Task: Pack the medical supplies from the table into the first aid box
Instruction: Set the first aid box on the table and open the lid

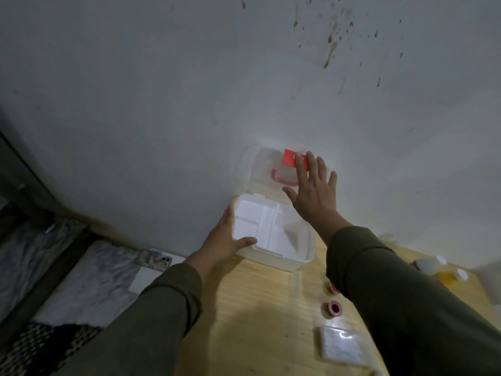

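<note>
A white first aid box [298,263] stands on the wooden table [260,308] against the wall, with a white divided tray [257,221] inside. Its clear lid [264,169], with a red handle and red latch, is raised against the wall. My left hand [226,237] holds the box's left side, thumb on the tray's front edge. My right hand [311,188] is spread flat, fingers apart, against the raised lid. Two red tape rolls [334,308], a clear packet of white gauze [341,346] and small white and yellow bottles [439,270] lie to the right.
A phone [154,260] lies on a white surface left of the table. Below it is a grey patterned cover [89,280]. The grey stained wall [244,77] rises right behind the box.
</note>
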The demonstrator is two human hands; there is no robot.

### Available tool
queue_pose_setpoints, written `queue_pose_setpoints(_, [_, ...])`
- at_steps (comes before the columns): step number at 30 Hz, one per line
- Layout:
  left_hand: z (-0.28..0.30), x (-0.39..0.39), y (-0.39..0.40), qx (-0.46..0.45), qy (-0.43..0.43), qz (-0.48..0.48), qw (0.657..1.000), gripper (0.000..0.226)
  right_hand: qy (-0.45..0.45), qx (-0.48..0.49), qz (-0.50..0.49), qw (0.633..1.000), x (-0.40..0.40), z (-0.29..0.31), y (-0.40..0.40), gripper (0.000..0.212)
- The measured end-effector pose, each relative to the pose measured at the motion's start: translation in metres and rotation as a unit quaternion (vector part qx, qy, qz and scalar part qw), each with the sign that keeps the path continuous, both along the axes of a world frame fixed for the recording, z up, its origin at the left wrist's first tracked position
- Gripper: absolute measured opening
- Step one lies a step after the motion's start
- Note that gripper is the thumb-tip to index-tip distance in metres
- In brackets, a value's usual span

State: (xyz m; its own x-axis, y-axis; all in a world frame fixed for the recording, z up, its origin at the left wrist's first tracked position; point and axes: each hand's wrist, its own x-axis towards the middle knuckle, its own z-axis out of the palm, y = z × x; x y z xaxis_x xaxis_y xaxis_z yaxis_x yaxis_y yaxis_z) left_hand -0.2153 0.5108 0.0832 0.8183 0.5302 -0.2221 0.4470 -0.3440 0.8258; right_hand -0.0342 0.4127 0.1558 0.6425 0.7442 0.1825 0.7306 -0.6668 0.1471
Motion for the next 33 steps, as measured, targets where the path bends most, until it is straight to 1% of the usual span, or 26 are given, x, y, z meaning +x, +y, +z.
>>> queue_pose_setpoints(11, [-0.008, 0.001, 0.002, 0.003, 0.024, 0.003, 1.0, 0.106, 0.032, 0.03, -0.002, 0.999, -0.002, -0.004, 0.0, 0.076])
queue_pose_setpoints(16, [-0.003, 0.002, 0.004, 0.032, 0.019, -0.003, 0.999, 0.101, 0.058, 0.06, 0.011, 0.996, 0.002, 0.0, -0.003, 0.071])
queue_pose_setpoints(21, [0.001, 0.005, 0.016, 0.087, 0.052, -0.022, 0.995, 0.102, 0.059, 0.113, 0.012, 0.992, 0.001, 0.005, -0.015, 0.067])
queue_pose_setpoints(23, [0.007, 0.008, 0.016, 0.105, 0.044, -0.021, 0.993, 0.1, 0.057, 0.129, 0.001, 0.99, 0.0, 0.007, -0.023, 0.066])
queue_pose_setpoints(27, [0.017, 0.017, 0.006, 0.132, 0.029, -0.036, 0.99, 0.096, 0.054, 0.121, -0.035, 0.991, -0.002, 0.01, -0.046, 0.067])
queue_pose_setpoints(30, [0.023, 0.026, -0.007, 0.164, 0.007, -0.068, 0.984, 0.092, 0.055, 0.128, -0.06, 0.988, -0.006, 0.011, -0.068, 0.067])
queue_pose_setpoints(33, [0.027, 0.036, -0.027, 0.175, -0.008, -0.099, 0.979, 0.091, 0.062, 0.13, -0.08, 0.986, -0.011, 0.009, -0.093, 0.067])
